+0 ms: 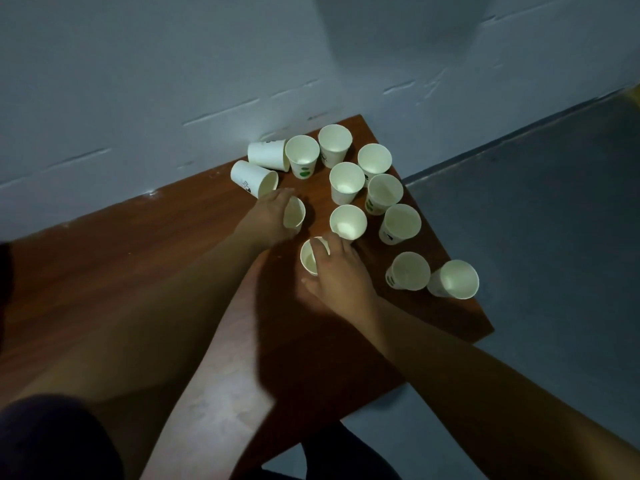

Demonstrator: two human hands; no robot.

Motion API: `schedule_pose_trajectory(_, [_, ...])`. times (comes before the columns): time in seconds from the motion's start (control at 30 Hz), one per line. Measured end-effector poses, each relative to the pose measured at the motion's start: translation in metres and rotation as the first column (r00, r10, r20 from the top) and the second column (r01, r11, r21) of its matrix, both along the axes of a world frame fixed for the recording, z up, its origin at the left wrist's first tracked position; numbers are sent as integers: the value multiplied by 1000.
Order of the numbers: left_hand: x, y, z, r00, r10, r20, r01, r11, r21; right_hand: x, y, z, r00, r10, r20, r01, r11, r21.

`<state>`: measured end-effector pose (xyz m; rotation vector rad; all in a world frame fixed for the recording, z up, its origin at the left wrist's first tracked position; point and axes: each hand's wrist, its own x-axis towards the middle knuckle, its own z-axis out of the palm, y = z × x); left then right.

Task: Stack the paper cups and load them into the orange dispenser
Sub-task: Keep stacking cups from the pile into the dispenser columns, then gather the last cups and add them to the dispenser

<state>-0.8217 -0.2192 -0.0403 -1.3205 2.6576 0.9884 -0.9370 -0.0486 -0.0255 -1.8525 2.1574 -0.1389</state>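
We see the left hand (273,216) reaching forward, arm stretched across the surface (138,271), fingers curled round the side of one upright cup (295,213). The right hand (341,275) is just nearer us and to the right of the left, forearm coming in from the lower right. Its fingers wrap over the rim of a second cup (309,261), thumb on the near side.

We count nine loose cups (348,221) standing upright beyond and right of the right hand, the closest just past its fingertips, none nested. Two tipped cups (256,178) lie on their sides just beyond the left hand, near the wall (138,81).

Right of the right hand the surface ends close behind the last two cups, with floor (554,237) past the edge. Bare surface lies left of both hands and back toward us.
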Motion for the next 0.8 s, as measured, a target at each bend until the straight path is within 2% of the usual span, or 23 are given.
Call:
schedule_pose_trajectory(0.2, [22,9,-5,999,26,-26,-29,996,-89,3,0,-3,1000,14,18,-14,1000,22])
schedule_pose_trajectory(0.4, [82,34,8,965,236,-118,-245,967,-74,22,-6,0,998,63,2,-63,997,54])
schedule_pose_trajectory(0.57, [181,69,22,859,479,-180,-492,870,-35,72,-21,15,994,104,-29,-105,994,-25])
schedule_pose_trajectory(0.8, [355,122,51,682,714,-158,-729,683,-57,209,-48,48,968,243,67,-238,968,-78])
